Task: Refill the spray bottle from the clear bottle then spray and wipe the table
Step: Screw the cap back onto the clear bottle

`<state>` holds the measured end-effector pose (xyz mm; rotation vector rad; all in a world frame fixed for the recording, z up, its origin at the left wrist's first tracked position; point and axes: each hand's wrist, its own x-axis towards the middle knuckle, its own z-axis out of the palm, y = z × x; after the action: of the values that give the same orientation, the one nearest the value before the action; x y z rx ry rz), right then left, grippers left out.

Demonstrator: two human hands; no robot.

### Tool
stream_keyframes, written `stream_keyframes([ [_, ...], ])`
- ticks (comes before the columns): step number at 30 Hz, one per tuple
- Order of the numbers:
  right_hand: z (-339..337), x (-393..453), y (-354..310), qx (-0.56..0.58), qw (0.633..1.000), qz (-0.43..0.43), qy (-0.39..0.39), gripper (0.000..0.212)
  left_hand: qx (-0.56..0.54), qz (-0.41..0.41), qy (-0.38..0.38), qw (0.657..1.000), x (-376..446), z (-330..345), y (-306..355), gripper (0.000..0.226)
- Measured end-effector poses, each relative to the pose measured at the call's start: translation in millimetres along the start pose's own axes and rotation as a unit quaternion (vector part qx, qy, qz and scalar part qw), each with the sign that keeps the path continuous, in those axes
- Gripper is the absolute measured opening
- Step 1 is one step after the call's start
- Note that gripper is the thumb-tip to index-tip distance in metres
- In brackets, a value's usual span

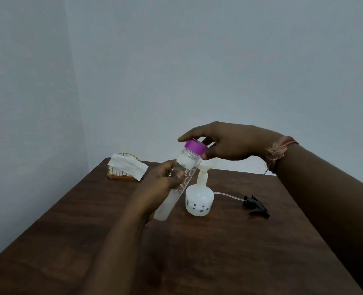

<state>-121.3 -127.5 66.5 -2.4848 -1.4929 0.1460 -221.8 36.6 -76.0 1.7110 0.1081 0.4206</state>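
Left hand (165,177) grips the clear bottle (181,177), right hand (225,143) pinches its purple cap (195,147) — uncapping; next, pour through the funnel (207,166).

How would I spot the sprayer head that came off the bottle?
Start at the brown wooden table and find the white spray bottle with a funnel in its neck. To its right lies the trigger head: the only black thing, with a thin clear tube.

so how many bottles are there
2. The clear bottle is tilted in the left hand, right hand at its purple cap. The spray bottle stands on the table, funnel in its neck.
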Motion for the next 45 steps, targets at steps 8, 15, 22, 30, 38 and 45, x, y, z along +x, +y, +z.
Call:
stream_keyframes([
  [8,4.7,6.8,-1.5,0.063,0.987,0.146,0.022,0.085,0.021,0.018,0.0,1.0,-1.5,2.3,-1.2,0.021],
  [15,12.6,7.0,6.9,0.038,0.999,-0.005,0.025,0.043,0.015,-0.002,0.002,1.0,3.7,-3.5,-7.6,0.021],
  [22,37.7,13.7,10.2,0.007,0.996,-0.019,0.084,0.03,0.08,0.029,0.033,0.996,8.5,-5.7,-22.0,0.023],
  [30,42.4,47.0,1.8,0.03,0.992,-0.012,0.125,0.024,0.036,0.034,0.105,0.993,28.6,-4.9,-24.3,0.042],
  [38,46.6,99.5,25.7,0.093,0.98,0.02,0.174,0.021,0.032,-0.039,0.019,0.999,70.5,-20.8,-48.2,0.058],
  [45,58.7,132.6,37.4,0.118,0.983,0.013,0.141,0.039,0.088,-0.068,0.102,0.989,107.6,-17.3,-94.4,0.054],
])
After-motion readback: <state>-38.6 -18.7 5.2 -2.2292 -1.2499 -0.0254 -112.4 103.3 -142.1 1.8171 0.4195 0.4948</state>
